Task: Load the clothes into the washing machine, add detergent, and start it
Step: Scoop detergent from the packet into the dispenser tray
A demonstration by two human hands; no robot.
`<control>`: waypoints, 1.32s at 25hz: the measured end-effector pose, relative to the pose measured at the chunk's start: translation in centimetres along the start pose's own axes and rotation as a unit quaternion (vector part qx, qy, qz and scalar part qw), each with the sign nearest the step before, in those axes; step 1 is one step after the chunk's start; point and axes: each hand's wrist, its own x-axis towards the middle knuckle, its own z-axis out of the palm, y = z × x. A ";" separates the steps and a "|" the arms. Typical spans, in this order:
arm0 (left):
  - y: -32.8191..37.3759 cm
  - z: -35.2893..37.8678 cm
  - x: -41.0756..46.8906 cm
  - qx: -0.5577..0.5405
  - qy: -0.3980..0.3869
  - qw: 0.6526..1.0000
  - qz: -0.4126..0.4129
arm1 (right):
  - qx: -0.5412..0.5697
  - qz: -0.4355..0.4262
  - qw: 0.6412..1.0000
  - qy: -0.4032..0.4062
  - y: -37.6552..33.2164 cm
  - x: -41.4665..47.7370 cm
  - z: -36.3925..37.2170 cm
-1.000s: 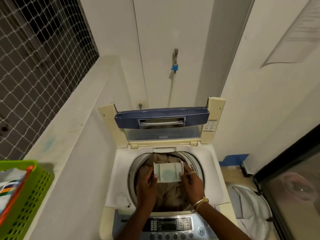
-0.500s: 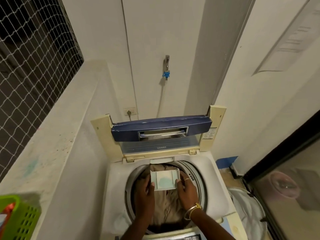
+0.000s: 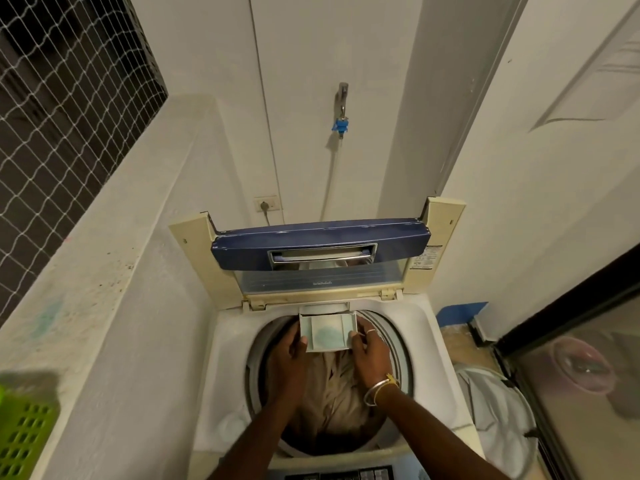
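Detergent drawer (image 3: 328, 332), gripped level by my left hand (image 3: 287, 355) and right hand (image 3: 371, 353), meets its 12 o'clock slot (image 3: 323, 308) above the clothes (image 3: 334, 386).

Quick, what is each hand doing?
Left hand: holding the detergent drawer.
Right hand: holding the same drawer.

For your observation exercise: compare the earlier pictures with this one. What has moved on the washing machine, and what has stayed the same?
The detergent drawer, in the grip of both the left hand and the right hand, has moved away from the person toward its slot at the back rim of the tub. Neither hand has let go. The lid stays open, and the beige clothes stay in the drum.
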 end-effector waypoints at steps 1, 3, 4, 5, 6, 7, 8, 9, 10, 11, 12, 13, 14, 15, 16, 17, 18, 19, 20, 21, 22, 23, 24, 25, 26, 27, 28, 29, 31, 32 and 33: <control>-0.1 0.1 0.1 0.002 -0.001 1.000 0.001 | -0.002 0.007 1.000 -0.006 0.4 0.3 0.2; -0.6 0.4 0.3 0.011 -0.009 1.000 0.009 | -0.019 0.020 1.000 -0.013 1.2 0.9 0.7; -0.9 0.5 0.5 0.015 -0.015 1.000 0.006 | -0.029 0.022 0.999 -0.014 1.4 1.1 0.9; -1.2 0.6 0.6 0.023 -0.017 1.000 0.000 | -0.035 0.027 0.999 -0.013 1.8 1.4 1.3; -1.3 0.8 0.8 0.028 -0.018 0.999 -0.005 | -0.036 0.035 0.999 -0.011 2.1 1.6 1.5; -1.3 0.9 1.1 0.029 -0.018 0.999 -0.012 | -0.037 0.048 0.998 -0.006 2.4 2.0 1.9; -1.2 1.1 1.5 0.027 -0.017 0.999 -0.019 | -0.038 0.064 0.997 -0.002 2.7 2.5 2.2; -1.2 1.3 2.0 0.025 -0.015 0.999 -0.026 | -0.039 0.077 0.996 0.000 2.9 3.0 2.5; -1.1 1.4 2.6 0.021 -0.014 0.999 -0.033 | -0.043 0.086 0.995 -0.003 3.1 3.6 2.8; -1.3 1.6 3.2 0.020 -0.011 0.999 -0.041 | -0.049 0.088 0.995 -0.006 3.1 4.1 3.0; -1.5 1.7 3.7 0.021 -0.011 0.999 -0.047 | -0.056 0.084 0.995 -0.009 3.1 4.6 3.2; -1.8 1.8 4.2 0.024 -0.010 0.998 -0.052 | -0.061 0.082 0.995 -0.013 3.2 5.2 3.4; -2.1 1.9 4.6 0.027 -0.011 0.998 -0.056 | -0.066 0.082 0.994 -0.013 3.3 5.6 3.6; -2.4 2.0 5.0 0.032 -0.015 0.998 -0.058 | -0.072 0.084 0.994 -0.010 3.7 6.0 4.0; -2.8 2.1 5.3 0.037 -0.019 0.998 -0.056 | -0.080 0.085 0.993 -0.005 4.0 6.3 4.3; -3.2 2.2 5.6 0.044 -0.022 0.997 -0.055 | -0.087 0.086 0.993 -0.002 4.3 6.3 4.6; -3.5 2.2 5.8 0.050 -0.023 0.997 -0.054 | -0.091 0.086 0.992 -0.001 4.6 6.4 4.8; -3.8 2.3 6.1 0.055 -0.024 0.997 -0.056 | -0.093 0.086 0.992 0.002 4.7 6.5 5.0; -4.0 2.5 6.3 0.057 -0.025 0.996 -0.059 | -0.095 0.087 0.992 0.006 4.8 6.6 5.1; -4.2 2.6 6.5 0.060 -0.024 0.996 -0.064 | -0.096 0.086 0.992 0.010 4.9 6.8 5.2; -4.2 2.8 6.6 0.063 -0.022 0.995 -0.069 | -0.099 0.084 0.991 0.014 5.0 7.0 5.2; -4.3 2.9 6.8 0.069 -0.018 0.995 -0.076 | -0.103 0.083 0.991 0.018 5.1 7.1 5.3; -4.2 2.9 6.9 0.072 -0.017 0.994 -0.078 | -0.107 0.079 0.991 0.022 5.3 7.3 5.4; -4.2 3.0 7.0 0.074 -0.016 0.994 -0.078 | -0.110 0.076 0.991 0.023 5.4 7.5 5.4; -4.3 3.2 7.2 0.074 -0.015 0.994 -0.078 | -0.112 0.072 0.991 0.025 5.5 7.6 5.5; -4.4 3.3 7.3 0.074 -0.015 0.994 -0.078 | -0.113 0.069 0.991 0.027 5.6 7.6 5.5; -4.5 3.3 7.5 0.073 -0.015 0.994 -0.082 | -0.112 0.063 0.991 0.030 5.7 7.7 5.6; -4.5 3.4 7.6 0.073 -0.014 0.993 -0.088 | -0.111 0.059 0.992 0.031 5.8 7.8 5.6; -5.0 3.6 7.9 0.081 -0.017 0.992 -0.094 | -0.109 0.053 0.992 0.032 5.7 7.8 5.6; -5.3 3.6 8.1 0.085 -0.022 0.992 -0.094 | -0.104 0.052 0.993 0.034 5.7 7.8 5.6; -5.7 3.8 8.3 0.088 -0.028 0.991 -0.094 | -0.099 0.052 0.993 0.036 5.6 7.8 5.5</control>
